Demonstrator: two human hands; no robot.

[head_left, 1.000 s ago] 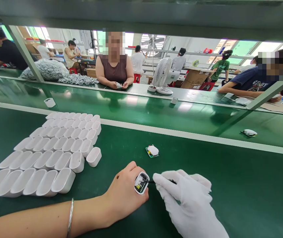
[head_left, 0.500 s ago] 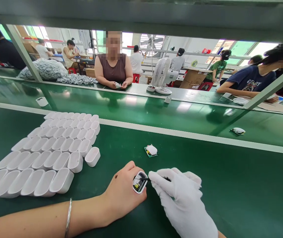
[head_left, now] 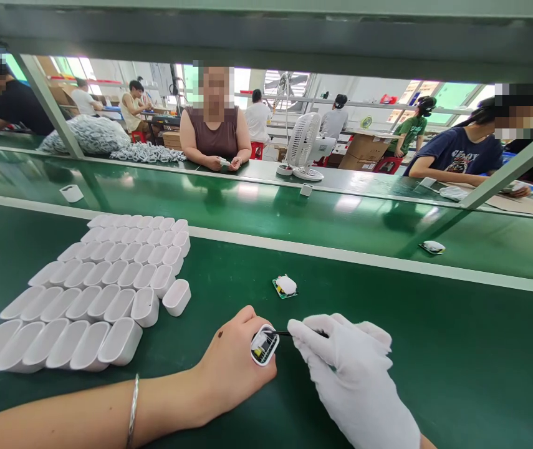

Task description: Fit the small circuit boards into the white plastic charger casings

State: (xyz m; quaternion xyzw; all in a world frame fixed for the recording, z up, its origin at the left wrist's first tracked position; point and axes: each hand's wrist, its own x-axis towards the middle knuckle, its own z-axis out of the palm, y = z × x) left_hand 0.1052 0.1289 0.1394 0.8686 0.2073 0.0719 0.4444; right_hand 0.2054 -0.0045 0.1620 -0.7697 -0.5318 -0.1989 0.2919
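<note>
My bare left hand (head_left: 233, 368) grips a small white oval case (head_left: 264, 345), its open end turned up and electronic parts visible inside. My right hand (head_left: 348, 368), in a white glove, pinches thin black tweezers (head_left: 285, 333) whose tip reaches into the case's opening. Both hands rest low over the green mat (head_left: 434, 349). A small green circuit board with a white part (head_left: 285, 286) lies on the mat just beyond the hands.
Rows of several empty white cases (head_left: 102, 287) lie on the mat to the left, one loose case (head_left: 177, 296) beside them. A green conveyor belt (head_left: 266, 209) carries single parts past. Across it sit other people, a white fan (head_left: 306, 143) and heaps of white parts (head_left: 88, 134).
The tweezers' tip has shifted slightly inside the case; both hands stay in place. Parts on the conveyor belt have drifted to the left.
</note>
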